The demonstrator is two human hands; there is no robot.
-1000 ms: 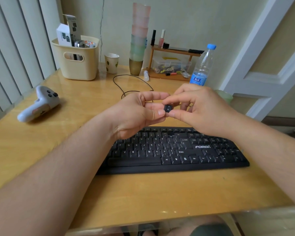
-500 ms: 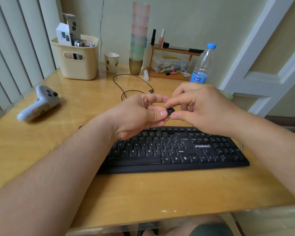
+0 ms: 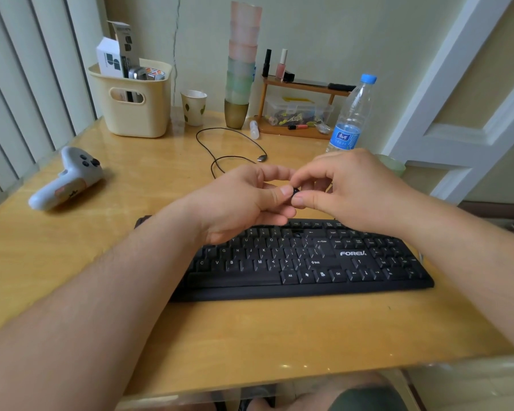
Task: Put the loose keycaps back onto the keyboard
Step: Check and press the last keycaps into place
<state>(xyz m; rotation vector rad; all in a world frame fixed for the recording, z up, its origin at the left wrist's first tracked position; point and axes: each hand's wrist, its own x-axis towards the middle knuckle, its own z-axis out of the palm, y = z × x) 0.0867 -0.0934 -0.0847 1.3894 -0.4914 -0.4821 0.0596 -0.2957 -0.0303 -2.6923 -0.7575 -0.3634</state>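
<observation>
Held a tiny black keycap (image 3: 295, 191) up in the air with both hands, left hand (image 3: 244, 203) and right hand (image 3: 353, 188) pinching it between curled fingertips. Hung just above the far edge of the black keyboard (image 3: 309, 262) on the yellow table (image 3: 250, 336).

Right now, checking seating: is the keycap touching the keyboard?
Apart. Head view shows the keycap pinched between both hands, held above the keyboard.

Black keyboard (image 3: 303, 262), seemingly black keycap (image 3: 296, 191), yellowish table (image 3: 250, 336)
</observation>
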